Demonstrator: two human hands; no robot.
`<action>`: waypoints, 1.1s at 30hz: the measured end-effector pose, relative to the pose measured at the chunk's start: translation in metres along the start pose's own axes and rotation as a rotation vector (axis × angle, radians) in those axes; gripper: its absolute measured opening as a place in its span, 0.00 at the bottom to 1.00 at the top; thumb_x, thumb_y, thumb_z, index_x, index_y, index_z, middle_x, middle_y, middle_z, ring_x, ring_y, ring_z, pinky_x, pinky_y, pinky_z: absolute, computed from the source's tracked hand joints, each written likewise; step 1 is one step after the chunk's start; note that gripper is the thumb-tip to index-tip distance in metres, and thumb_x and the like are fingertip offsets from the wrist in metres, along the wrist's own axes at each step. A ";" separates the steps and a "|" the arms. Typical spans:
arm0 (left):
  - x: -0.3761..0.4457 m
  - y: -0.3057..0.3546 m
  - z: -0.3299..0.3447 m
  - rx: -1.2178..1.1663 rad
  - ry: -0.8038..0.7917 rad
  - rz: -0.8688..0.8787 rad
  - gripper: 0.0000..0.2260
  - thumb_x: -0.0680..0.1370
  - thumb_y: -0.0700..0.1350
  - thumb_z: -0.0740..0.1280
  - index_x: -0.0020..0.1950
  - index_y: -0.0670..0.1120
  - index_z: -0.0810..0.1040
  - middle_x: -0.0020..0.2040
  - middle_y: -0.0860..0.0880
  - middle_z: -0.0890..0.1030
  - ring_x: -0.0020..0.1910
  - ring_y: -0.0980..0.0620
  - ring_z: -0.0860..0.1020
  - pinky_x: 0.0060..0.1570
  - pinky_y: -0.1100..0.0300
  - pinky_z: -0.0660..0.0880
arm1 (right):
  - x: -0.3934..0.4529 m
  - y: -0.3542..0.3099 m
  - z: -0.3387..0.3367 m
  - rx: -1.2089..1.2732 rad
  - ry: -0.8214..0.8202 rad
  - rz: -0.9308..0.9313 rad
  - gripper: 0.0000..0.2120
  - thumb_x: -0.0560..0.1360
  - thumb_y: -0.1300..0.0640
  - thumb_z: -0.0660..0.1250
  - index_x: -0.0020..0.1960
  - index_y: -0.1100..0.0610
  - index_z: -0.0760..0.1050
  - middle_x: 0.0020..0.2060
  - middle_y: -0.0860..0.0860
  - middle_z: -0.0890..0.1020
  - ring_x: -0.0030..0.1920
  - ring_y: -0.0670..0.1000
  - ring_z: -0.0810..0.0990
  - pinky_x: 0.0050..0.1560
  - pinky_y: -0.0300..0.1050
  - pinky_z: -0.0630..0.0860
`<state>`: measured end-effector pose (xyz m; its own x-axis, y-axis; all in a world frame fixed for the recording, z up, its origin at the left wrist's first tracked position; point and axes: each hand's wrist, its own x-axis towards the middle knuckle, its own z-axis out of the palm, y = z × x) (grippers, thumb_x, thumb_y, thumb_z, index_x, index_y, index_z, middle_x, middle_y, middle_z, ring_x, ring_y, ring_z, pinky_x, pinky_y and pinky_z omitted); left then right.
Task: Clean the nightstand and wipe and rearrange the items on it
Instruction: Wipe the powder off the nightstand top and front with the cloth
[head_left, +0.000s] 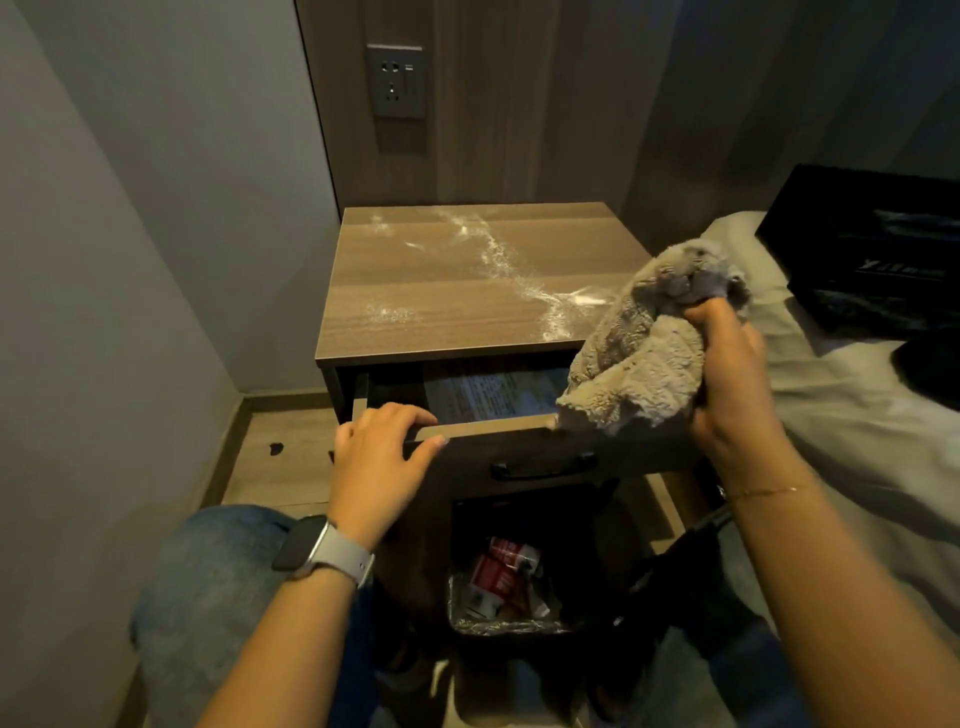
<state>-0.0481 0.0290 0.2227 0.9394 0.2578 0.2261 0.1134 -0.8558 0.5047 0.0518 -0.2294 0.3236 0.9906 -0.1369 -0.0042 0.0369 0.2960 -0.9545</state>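
The wooden nightstand (441, 301) stands against the wall with white powder (511, 270) streaked across its top. Its drawer (519, 447) is pulled out, and a printed sheet (483, 397) lies inside. My left hand (379, 457) grips the top edge of the drawer front at its left end, fingers curled over the rim. My right hand (727, 374) holds a bunched grey fluffy cloth (639, 353) above the drawer's right end, near the nightstand's front right corner.
A small bin (467, 618) with a liner and red-and-white wrappers sits on the floor below the drawer. The bed with white bedding (857, 441) lies to the right, a black box (872, 249) on it. A wall socket (397, 80) is above the nightstand.
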 end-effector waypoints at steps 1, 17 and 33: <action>-0.003 0.004 0.002 -0.013 0.063 -0.001 0.10 0.78 0.53 0.63 0.58 0.55 0.76 0.58 0.57 0.74 0.62 0.56 0.68 0.61 0.56 0.59 | -0.004 -0.001 -0.007 0.054 0.004 0.064 0.14 0.71 0.56 0.64 0.55 0.60 0.72 0.43 0.55 0.80 0.44 0.54 0.83 0.44 0.51 0.81; 0.017 0.002 0.070 -0.285 0.093 -0.100 0.09 0.76 0.46 0.69 0.54 0.51 0.75 0.51 0.56 0.76 0.54 0.58 0.74 0.53 0.62 0.71 | -0.042 0.090 -0.043 -0.346 -0.022 0.325 0.05 0.75 0.62 0.65 0.48 0.55 0.78 0.41 0.50 0.83 0.42 0.47 0.81 0.36 0.39 0.73; 0.013 0.039 0.057 -0.989 -0.538 -0.226 0.23 0.71 0.54 0.73 0.64 0.58 0.70 0.61 0.53 0.77 0.58 0.61 0.77 0.55 0.64 0.74 | -0.024 0.110 -0.002 -0.338 -0.338 0.402 0.09 0.76 0.55 0.67 0.55 0.52 0.78 0.45 0.48 0.86 0.45 0.46 0.85 0.39 0.35 0.79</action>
<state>-0.0128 -0.0265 0.1976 0.9735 -0.0682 -0.2183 0.2171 -0.0260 0.9758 0.0314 -0.1956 0.2182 0.9075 0.2456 -0.3408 -0.3364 -0.0611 -0.9397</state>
